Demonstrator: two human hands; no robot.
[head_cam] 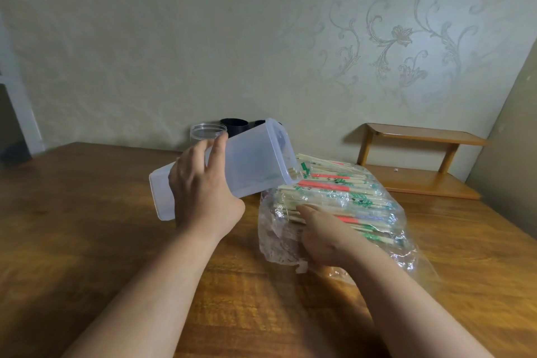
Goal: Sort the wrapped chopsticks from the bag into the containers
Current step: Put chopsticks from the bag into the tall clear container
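On wooden table (87,227), right of centre: clear plastic bag (276,244) lying flat, packed with wrapped chopsticks (334,187), seemingly almost all unsorted. Just left, mouth at the chopstick ends: translucent rectangular container (255,160), tipped on its side, nearly empty, perhaps a few sticks at the lip. Clamped around its middle: left hand (203,192). Resting on the bag's near end: right hand (322,232), fingers hidden among wrappers, grip impossible to tell. Behind, against wall: clear round jar (207,131), seemingly empty.

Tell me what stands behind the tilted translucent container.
A clear round jar and a black cup; a second dark object is mostly covered by the container.
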